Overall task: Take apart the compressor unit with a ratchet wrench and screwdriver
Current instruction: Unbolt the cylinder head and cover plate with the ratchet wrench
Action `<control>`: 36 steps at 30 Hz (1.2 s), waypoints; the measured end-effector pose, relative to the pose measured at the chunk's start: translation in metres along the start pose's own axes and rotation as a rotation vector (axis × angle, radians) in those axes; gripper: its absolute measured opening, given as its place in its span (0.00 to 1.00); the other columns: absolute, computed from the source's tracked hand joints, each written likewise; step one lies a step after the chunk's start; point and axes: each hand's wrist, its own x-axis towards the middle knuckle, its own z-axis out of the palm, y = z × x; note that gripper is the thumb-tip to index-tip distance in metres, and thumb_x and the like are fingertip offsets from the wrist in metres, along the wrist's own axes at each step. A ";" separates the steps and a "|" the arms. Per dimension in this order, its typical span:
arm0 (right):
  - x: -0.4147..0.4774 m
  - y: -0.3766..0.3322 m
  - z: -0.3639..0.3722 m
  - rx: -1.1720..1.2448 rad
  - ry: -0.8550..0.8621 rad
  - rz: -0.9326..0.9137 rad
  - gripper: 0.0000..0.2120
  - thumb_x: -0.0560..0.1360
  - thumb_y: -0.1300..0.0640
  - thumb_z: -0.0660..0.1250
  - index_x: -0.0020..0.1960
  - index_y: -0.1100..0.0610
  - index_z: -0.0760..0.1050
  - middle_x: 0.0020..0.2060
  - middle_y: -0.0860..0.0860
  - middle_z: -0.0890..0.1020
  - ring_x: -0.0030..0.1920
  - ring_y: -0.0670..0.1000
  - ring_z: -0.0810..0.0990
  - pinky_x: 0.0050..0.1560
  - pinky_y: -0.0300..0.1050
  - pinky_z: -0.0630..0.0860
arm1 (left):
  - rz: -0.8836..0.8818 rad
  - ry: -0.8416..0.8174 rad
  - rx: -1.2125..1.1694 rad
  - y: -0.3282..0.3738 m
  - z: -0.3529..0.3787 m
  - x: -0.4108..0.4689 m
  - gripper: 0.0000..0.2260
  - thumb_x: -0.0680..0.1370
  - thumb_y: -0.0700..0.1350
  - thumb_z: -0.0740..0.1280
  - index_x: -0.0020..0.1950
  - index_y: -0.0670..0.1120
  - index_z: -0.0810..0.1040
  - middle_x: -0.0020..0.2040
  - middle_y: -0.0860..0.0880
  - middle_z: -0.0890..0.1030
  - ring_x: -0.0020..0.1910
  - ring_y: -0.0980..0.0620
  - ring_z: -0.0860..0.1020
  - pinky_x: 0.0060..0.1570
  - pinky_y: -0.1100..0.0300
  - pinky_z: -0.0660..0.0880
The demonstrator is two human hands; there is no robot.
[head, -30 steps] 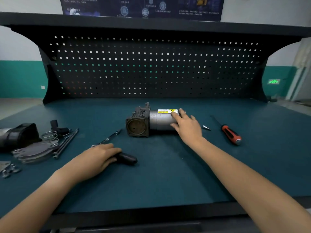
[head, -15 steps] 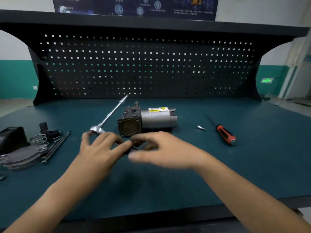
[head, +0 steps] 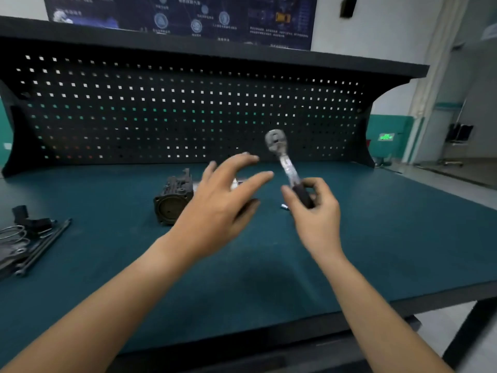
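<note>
Right hand (head: 316, 216) grips the ratchet wrench (head: 287, 165) by its black handle, fingers and thumb curled round it. The wrench is held clear of the bench, shaft tilted up and slightly left, with the silver ratchet head uppermost against the pegboard (head: 161, 111). Left hand (head: 220, 203) holds nothing: fingers straight and spread, palm down, raised above the mat, fingertips near the wrench shaft but apart from it. The compressor unit (head: 173, 200) lies on its side on the green bench mat (head: 390, 238), towards the back and left of centre, with its dark round end face towards the camera. The left hand covers most of its grey cylinder body, and no hand touches it as far as the view shows. A small silvery piece (head: 284, 207) lies on the mat just beside the right thumb; it is blurred, possibly a socket or bit. At the left edge of the mat are long bolts (head: 45, 246), wire rings (head: 13, 235) and a small black part (head: 27, 219), well apart from the unit. A dark poster (head: 188, 17) hangs on the wall above the bench shelf.
</note>
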 end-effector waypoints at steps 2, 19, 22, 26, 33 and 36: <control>0.020 0.012 -0.006 0.175 0.155 0.172 0.10 0.74 0.59 0.67 0.36 0.51 0.70 0.25 0.46 0.72 0.23 0.43 0.70 0.24 0.36 0.69 | -0.105 0.009 -0.053 -0.013 0.002 -0.016 0.16 0.76 0.44 0.60 0.62 0.41 0.75 0.62 0.36 0.73 0.59 0.42 0.72 0.57 0.40 0.71; 0.052 0.102 0.033 -0.051 0.066 0.892 0.17 0.78 0.58 0.49 0.34 0.61 0.67 0.27 0.56 0.74 0.23 0.52 0.68 0.24 0.38 0.63 | -0.425 -0.138 -0.314 -0.035 0.015 -0.063 0.13 0.77 0.42 0.65 0.62 0.47 0.74 0.55 0.64 0.67 0.53 0.66 0.71 0.55 0.75 0.64; 0.058 0.101 0.024 -0.187 -0.115 0.892 0.19 0.78 0.59 0.50 0.30 0.63 0.67 0.22 0.57 0.75 0.20 0.52 0.68 0.19 0.33 0.63 | -0.416 -0.174 -0.305 -0.037 0.015 -0.064 0.11 0.78 0.45 0.63 0.60 0.46 0.74 0.51 0.62 0.69 0.52 0.67 0.70 0.52 0.78 0.62; 0.063 0.095 0.018 -0.423 -0.301 0.881 0.19 0.78 0.59 0.51 0.30 0.62 0.68 0.14 0.53 0.73 0.15 0.49 0.68 0.17 0.31 0.62 | -0.431 -0.206 -0.302 -0.041 0.015 -0.065 0.12 0.78 0.49 0.62 0.61 0.48 0.73 0.51 0.64 0.68 0.53 0.69 0.69 0.51 0.74 0.64; 0.064 0.090 0.013 -0.841 -0.517 0.719 0.18 0.76 0.60 0.53 0.62 0.65 0.71 0.21 0.50 0.77 0.22 0.49 0.72 0.22 0.37 0.65 | -0.464 -0.075 -0.290 -0.031 -0.004 -0.066 0.11 0.77 0.43 0.66 0.59 0.45 0.76 0.56 0.62 0.68 0.55 0.64 0.73 0.58 0.60 0.71; 0.069 0.092 0.009 -0.903 -0.513 0.590 0.16 0.78 0.54 0.53 0.53 0.64 0.74 0.27 0.52 0.76 0.28 0.51 0.74 0.28 0.40 0.67 | -0.312 0.075 -0.325 -0.009 -0.033 -0.079 0.08 0.77 0.47 0.63 0.53 0.46 0.77 0.53 0.59 0.74 0.54 0.65 0.73 0.55 0.69 0.69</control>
